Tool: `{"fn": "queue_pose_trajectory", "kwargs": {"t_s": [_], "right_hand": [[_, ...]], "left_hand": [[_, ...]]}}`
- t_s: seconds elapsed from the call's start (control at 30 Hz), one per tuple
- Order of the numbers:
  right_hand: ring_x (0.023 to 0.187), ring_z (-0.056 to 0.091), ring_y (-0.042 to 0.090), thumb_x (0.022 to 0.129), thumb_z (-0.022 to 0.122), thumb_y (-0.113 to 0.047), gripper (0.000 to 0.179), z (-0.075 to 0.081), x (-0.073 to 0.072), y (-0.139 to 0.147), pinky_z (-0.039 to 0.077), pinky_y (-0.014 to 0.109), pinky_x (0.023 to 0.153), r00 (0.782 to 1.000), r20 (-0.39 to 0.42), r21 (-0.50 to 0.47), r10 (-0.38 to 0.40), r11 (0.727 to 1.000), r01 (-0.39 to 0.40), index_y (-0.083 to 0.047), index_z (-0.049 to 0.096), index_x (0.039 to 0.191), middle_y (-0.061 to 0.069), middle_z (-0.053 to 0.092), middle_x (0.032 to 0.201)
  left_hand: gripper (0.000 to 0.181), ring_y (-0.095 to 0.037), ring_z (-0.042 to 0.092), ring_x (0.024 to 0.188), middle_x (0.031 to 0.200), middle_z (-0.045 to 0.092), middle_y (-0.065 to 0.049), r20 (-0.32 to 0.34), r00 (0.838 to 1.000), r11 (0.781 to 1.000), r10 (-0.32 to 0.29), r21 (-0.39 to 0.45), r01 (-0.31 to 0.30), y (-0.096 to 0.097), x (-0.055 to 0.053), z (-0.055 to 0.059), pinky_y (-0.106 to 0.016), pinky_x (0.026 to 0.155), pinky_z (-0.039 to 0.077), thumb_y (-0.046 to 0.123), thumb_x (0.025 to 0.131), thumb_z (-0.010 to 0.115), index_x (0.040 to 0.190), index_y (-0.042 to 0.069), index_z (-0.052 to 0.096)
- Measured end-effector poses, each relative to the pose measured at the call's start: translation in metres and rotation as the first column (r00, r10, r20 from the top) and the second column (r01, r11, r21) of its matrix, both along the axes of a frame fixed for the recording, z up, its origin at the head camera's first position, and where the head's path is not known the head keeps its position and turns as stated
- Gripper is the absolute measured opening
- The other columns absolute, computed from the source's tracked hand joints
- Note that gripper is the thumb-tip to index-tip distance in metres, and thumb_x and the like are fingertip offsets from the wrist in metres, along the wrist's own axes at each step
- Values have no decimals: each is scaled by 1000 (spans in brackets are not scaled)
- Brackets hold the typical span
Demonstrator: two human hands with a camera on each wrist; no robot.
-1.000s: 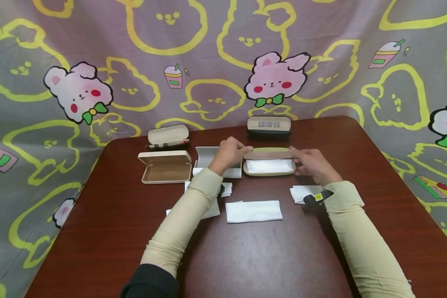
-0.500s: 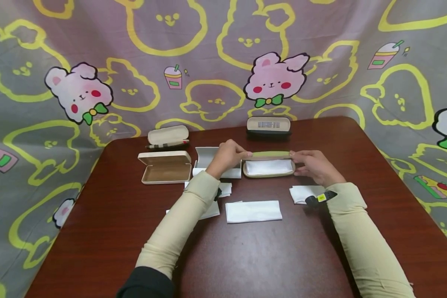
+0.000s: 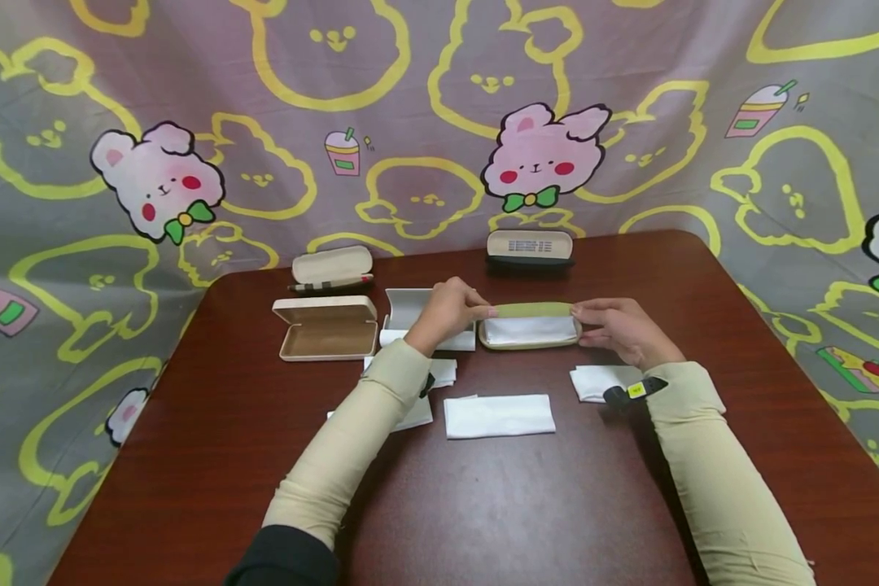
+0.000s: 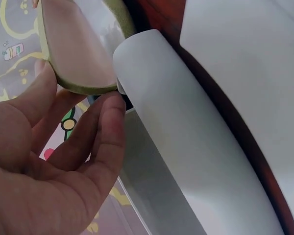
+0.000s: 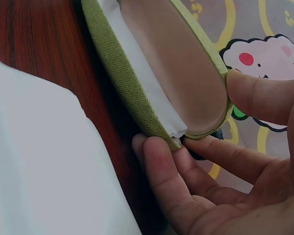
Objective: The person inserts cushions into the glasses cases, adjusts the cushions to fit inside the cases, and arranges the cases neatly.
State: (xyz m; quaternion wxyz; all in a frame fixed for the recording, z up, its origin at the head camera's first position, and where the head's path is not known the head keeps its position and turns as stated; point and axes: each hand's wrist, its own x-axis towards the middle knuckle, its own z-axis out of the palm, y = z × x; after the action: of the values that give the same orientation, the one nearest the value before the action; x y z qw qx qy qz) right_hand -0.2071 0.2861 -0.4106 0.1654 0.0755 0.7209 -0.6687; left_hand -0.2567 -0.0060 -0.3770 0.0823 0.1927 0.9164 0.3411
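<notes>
A green fabric glasses case (image 3: 533, 310) lies in front of me with its lid partly lowered. Inside its base is a folded white cloth (image 3: 531, 330), which shows along the rim in the right wrist view. My left hand (image 3: 450, 313) pinches the lid's left end; in the left wrist view its thumb (image 4: 44, 85) lies on the lid's edge, fingers curled beneath. At the other end my right hand (image 3: 623, 325) grips the case, thumb (image 5: 255, 93) on the lid and fingertips (image 5: 159, 154) against the base. Beside my left hand stands an open white glasses case (image 3: 404, 313).
An open beige case (image 3: 330, 342) stands at the left, a plaid-edged case (image 3: 331, 264) behind it. At the back is a black case (image 3: 530, 259) with a pale lid lining. Folded white cloths (image 3: 500, 416) lie nearer me, one cloth (image 3: 604, 382) below my right wrist.
The green case's lid has tipped forward and down, so its green outside now shows. Both hands have come slightly lower with it.
</notes>
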Motion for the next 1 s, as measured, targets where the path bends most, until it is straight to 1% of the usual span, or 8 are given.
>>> {"fn": "queue_pose_trajectory", "kwargs": {"t_s": [0.2, 0.3, 0.43, 0.47, 0.57, 0.67, 0.8, 1.0], "right_hand": [[96, 63, 18, 101, 63, -14, 52, -2, 2, 0, 56, 32, 86, 1000, -24, -21, 12, 1000, -12, 10, 45, 142, 17, 56, 125], [93, 65, 17, 98, 66, -10, 49, -4, 2, -2, 56, 33, 86, 999, -46, 29, 3, 1000, -1, 11, 48, 139, 17, 59, 119], [93, 66, 16, 97, 67, -7, 45, -9, 3, -4, 55, 34, 88, 998, -62, 95, -5, 995, 11, 11, 53, 136, 19, 57, 121], [94, 65, 16, 97, 67, -7, 45, -9, 4, -4, 55, 35, 89, 998, -65, 99, -8, 995, 14, 10, 53, 136, 19, 56, 123], [94, 65, 15, 97, 67, -7, 44, -9, 4, -4, 55, 35, 89, 997, -75, 107, -13, 994, 21, 10, 53, 136, 20, 55, 125], [93, 66, 14, 97, 68, -9, 46, -8, 3, -3, 55, 35, 88, 996, -87, 124, -8, 992, 19, 11, 53, 136, 21, 56, 124], [90, 67, 13, 97, 69, -12, 47, -7, 3, -3, 57, 33, 85, 995, -95, 169, 6, 985, 10, 13, 54, 133, 20, 59, 121], [92, 68, 18, 96, 72, -21, 45, -7, 5, 0, 57, 31, 80, 993, -118, 298, 31, 955, 6, 10, 61, 126, 19, 66, 115]], "left_hand": [[20, -17, 66, 96, 99, 75, 1, -8, 1000, 1000, -4, 10, 4, -2, -1, -2, -31, 75, 54, 30, 87, 80, 97, 13, 83], [18, -18, 67, 99, 95, 75, 2, -48, 998, 999, -35, -34, 34, -1, -1, -6, -29, 77, 54, 29, 85, 82, 92, 13, 83], [17, -15, 68, 95, 91, 76, 2, -83, 995, 994, -58, -95, 51, 2, 1, -11, -25, 74, 53, 28, 82, 84, 89, 13, 83], [17, -15, 68, 90, 90, 76, 1, -81, 995, 994, -59, -94, 51, 2, 1, -11, -25, 71, 53, 28, 82, 85, 89, 13, 83], [16, -14, 68, 87, 89, 76, 1, -82, 996, 995, -47, -88, 40, 4, 2, -10, -25, 70, 53, 27, 81, 85, 88, 13, 83], [17, -15, 68, 89, 90, 76, 1, -87, 996, 995, -26, -93, 18, 5, 3, -7, -25, 71, 53, 27, 81, 85, 90, 13, 83], [24, -17, 68, 95, 98, 76, -1, -92, 996, 996, -5, -94, -4, 7, 6, -5, -27, 74, 54, 28, 83, 83, 99, 11, 82], [24, -18, 69, 95, 100, 76, -3, -117, 992, 998, -48, -42, 43, 16, 14, -2, -28, 77, 54, 25, 86, 82, 103, 8, 81]]}}
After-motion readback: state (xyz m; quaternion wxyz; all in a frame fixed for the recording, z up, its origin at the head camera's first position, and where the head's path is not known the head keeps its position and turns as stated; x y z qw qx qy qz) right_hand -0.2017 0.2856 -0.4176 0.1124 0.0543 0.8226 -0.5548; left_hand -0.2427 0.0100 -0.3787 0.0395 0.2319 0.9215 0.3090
